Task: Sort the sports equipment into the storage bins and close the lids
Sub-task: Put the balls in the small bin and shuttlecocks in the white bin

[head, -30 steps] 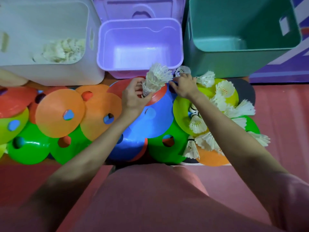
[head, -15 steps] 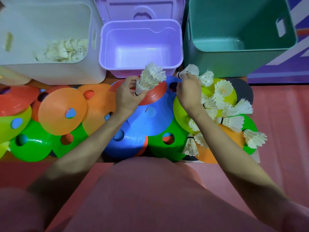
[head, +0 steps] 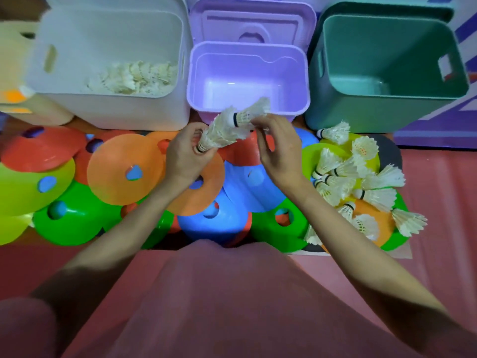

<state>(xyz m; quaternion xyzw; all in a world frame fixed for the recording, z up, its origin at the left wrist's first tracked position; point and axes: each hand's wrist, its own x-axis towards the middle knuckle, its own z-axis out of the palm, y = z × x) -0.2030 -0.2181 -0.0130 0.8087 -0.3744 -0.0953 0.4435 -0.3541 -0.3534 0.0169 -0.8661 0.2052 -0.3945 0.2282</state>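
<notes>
My left hand [head: 184, 157] grips the base of a nested stack of white shuttlecocks [head: 219, 131] in front of the purple bin [head: 192, 81]. My right hand [head: 280, 151] pinches a single shuttlecock [head: 251, 113] whose cork end sits in the open top of the stack. Several loose shuttlecocks [head: 358, 184] lie on the discs to the right. The white bin [head: 113, 112] at the left holds a heap of shuttlecocks [head: 134, 78]. The purple bin and the green bin [head: 361, 109] have nothing inside.
Flat cone discs in orange [head: 116, 166], green [head: 74, 223], blue [head: 222, 223], red and yellow-green overlap across the floor in front of the bins. The purple lid [head: 253, 21] leans behind its bin. My pink-clad knees fill the near foreground.
My right hand picked a shuttlecock from the pile at the right and brought it left to the top of the stack. My left hand tilted the stack toward it.
</notes>
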